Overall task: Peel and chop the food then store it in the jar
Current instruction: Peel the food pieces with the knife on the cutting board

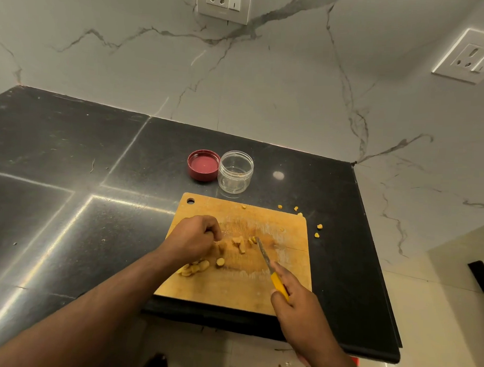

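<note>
A wooden cutting board [281, 289] lies near the counter's front edge. Yellow chopped food pieces [240, 243] sit at its middle, and several round slices [194, 268] lie just below my left hand. My left hand [195, 236] hovers over the pieces with curled fingers; whether it pinches a piece is hidden. My right hand [294, 306] grips the yellow handle of a knife [263, 254], whose blade tip touches the pieces. An empty clear jar [235, 172] stands behind the board, its red lid [203, 165] upturned beside it on the left.
Small yellow scraps [319, 227] lie scattered on the black counter [70, 191] right of the board. The counter ends at a marble wall [266, 88] behind and on the right. Wall sockets [223, 4] sit above. Floor shows below the front edge.
</note>
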A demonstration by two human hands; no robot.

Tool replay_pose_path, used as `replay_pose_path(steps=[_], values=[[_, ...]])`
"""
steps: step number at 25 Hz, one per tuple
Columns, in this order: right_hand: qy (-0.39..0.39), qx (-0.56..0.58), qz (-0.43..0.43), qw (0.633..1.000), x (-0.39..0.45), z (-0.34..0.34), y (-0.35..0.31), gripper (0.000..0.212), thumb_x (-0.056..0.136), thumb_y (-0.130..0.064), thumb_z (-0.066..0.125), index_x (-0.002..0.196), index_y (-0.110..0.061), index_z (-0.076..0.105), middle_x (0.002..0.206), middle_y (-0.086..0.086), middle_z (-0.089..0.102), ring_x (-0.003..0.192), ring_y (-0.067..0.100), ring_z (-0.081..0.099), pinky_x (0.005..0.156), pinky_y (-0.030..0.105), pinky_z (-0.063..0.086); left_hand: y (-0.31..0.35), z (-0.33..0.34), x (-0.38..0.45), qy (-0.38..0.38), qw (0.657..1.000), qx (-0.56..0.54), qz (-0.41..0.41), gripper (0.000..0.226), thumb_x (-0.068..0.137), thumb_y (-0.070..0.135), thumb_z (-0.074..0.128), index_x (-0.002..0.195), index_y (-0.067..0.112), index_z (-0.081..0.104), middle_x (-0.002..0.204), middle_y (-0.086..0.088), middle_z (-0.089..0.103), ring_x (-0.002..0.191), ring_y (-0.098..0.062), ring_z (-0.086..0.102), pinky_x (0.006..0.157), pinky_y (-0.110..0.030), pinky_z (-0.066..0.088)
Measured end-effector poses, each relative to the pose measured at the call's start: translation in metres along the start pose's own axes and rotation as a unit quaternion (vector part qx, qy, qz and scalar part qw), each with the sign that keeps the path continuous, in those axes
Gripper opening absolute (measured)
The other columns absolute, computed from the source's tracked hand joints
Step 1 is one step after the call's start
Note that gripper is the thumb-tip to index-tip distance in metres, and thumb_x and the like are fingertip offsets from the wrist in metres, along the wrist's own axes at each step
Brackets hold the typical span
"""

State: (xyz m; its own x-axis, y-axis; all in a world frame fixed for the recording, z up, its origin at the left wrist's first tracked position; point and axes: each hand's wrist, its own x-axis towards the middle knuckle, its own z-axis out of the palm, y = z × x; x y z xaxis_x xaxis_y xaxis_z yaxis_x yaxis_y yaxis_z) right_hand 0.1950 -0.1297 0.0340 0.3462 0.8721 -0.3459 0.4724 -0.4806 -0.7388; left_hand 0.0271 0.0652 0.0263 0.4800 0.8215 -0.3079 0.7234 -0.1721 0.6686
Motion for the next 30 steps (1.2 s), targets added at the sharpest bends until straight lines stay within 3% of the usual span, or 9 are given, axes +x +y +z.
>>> replay_pose_path(steps=[5,11,13,15,18,20,24,28,30], values=[[-0.081,-0.016,-0.032,0.996,-0.003,0.005,-0.008,0.056,0.097,-0.018,0.048,0.145,-0.047,0.040,0.127,-0.014,0.058,0.062,0.002,0.056,0.053,0.018,0.041,0.001,0.011,0.003,0.035,0.998,0.025,0.048,0.032,0.098,0.009,0.051,0.120,0.023,0.069,0.125,0.007,0.064,0.106,-0.006,0.054,0.083,-0.015,0.042],[-0.015,-0.002,-0.010,1.000,0.000,-0.007,0.007,0.056,0.096,-0.018,0.049,0.139,-0.054,0.043,0.090,-0.007,0.066,0.053,0.006,0.048,0.051,0.029,0.041,-0.001,0.029,0.005,-0.016,0.981,0.156,0.110,0.041,0.099,0.042,0.053,0.139,0.034,0.056,0.145,0.013,0.048,0.130,-0.014,0.040,0.107,-0.034,0.039],[-0.015,-0.007,-0.001,1.000,0.002,-0.007,0.009,0.056,0.096,-0.019,0.049,0.140,-0.053,0.042,0.096,-0.005,0.067,0.054,0.007,0.049,0.052,0.030,0.043,0.002,0.034,0.003,-0.022,0.969,0.206,0.137,0.039,0.097,0.052,0.051,0.132,0.037,0.060,0.142,0.017,0.049,0.128,-0.014,0.038,0.103,-0.038,0.039],[-0.021,-0.009,-0.003,1.000,0.003,-0.007,0.009,0.055,0.097,-0.019,0.049,0.141,-0.052,0.042,0.100,-0.007,0.067,0.054,0.007,0.051,0.052,0.028,0.044,0.002,0.033,0.002,0.003,0.961,0.228,0.154,0.035,0.096,0.059,0.048,0.104,0.034,0.070,0.115,0.017,0.062,0.112,-0.009,0.045,0.091,-0.035,0.041],[-0.006,-0.010,-0.009,1.000,0.004,-0.009,0.012,0.054,0.098,-0.019,0.049,0.141,-0.049,0.043,0.092,-0.006,0.065,0.052,0.005,0.050,0.050,0.023,0.043,-0.004,0.026,0.000,0.044,0.958,0.236,0.155,0.045,0.096,0.062,0.043,0.072,0.029,0.062,0.077,0.016,0.057,0.085,-0.005,0.047,0.076,-0.030,0.034],[0.008,-0.015,-0.006,1.000,0.006,-0.010,0.014,0.054,0.098,-0.019,0.049,0.143,-0.047,0.041,0.097,-0.008,0.064,0.052,0.005,0.053,0.049,0.021,0.043,-0.006,0.024,0.001,0.056,0.962,0.219,0.150,0.038,0.096,0.061,0.045,0.079,0.031,0.063,0.081,0.017,0.059,0.084,-0.006,0.049,0.076,-0.029,0.036],[0.008,-0.013,0.002,1.000,0.009,-0.006,0.010,0.053,0.100,-0.020,0.047,0.146,-0.044,0.039,0.103,-0.009,0.064,0.052,-0.001,0.053,0.048,0.016,0.041,0.002,0.033,0.005,0.069,0.973,0.171,0.136,0.026,0.097,0.048,0.054,0.115,0.034,0.066,0.107,0.016,0.064,0.103,-0.008,0.052,0.090,-0.033,0.046],[0.020,0.007,0.012,1.000,0.009,-0.007,0.011,0.051,0.100,-0.020,0.049,0.145,-0.043,0.041,0.106,-0.010,0.064,0.056,0.000,0.055,0.050,0.016,0.042,0.011,0.043,0.015,0.068,0.972,0.185,0.126,0.031,0.097,0.044,0.055,0.126,0.036,0.063,0.117,0.015,0.063,0.110,-0.011,0.050,0.095,-0.036,0.044],[0.025,0.025,0.016,0.999,0.009,-0.007,0.013,0.050,0.100,-0.021,0.050,0.143,-0.045,0.043,0.104,-0.015,0.064,0.065,0.004,0.061,0.055,0.022,0.051,0.020,0.046,0.021,0.061,0.973,0.183,0.123,0.033,0.097,0.045,0.055,0.129,0.037,0.061,0.120,0.015,0.062,0.113,-0.011,0.048,0.096,-0.037,0.043]])
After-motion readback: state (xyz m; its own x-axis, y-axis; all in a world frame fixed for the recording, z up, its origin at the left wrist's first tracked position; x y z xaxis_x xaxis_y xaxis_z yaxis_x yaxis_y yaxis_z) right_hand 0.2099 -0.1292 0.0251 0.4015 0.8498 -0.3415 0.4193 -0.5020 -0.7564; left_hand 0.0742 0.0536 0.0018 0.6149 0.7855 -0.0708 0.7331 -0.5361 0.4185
